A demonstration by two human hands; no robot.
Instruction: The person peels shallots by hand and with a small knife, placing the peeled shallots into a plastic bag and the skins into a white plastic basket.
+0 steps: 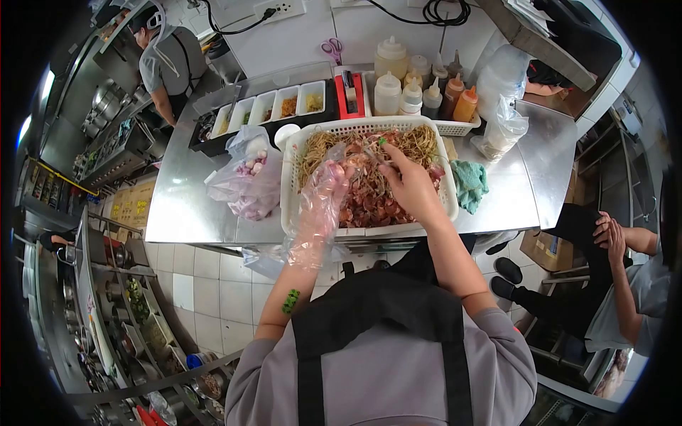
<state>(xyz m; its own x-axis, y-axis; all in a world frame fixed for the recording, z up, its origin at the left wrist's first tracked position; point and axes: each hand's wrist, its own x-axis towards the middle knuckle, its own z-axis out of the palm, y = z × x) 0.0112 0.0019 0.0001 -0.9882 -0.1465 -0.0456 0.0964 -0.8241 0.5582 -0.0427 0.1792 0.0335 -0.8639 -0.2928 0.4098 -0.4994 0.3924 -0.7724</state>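
Note:
A white perforated basket (289, 181) stands at the table's front edge, with noodle-like strands (419, 145) along its back and sides and chopped reddish pieces (369, 202) in the middle. My left hand (327, 181), in a clear plastic glove, is over the basket's left half; what its fingers hold, if anything, I cannot make out. My bare right hand (408, 177) reaches over the right half, thumb and index finger closed near a small green bit (382, 141). Whatever lies between those fingers is too small to name.
Left of the basket sits a plastic bag of purplish-white pieces (249, 174). Behind are ingredient trays (288, 103), a red holder (350, 96) and squeeze bottles (388, 92). A green cloth (469, 184) lies right. One person stands back left (170, 64); another sits at right (625, 284).

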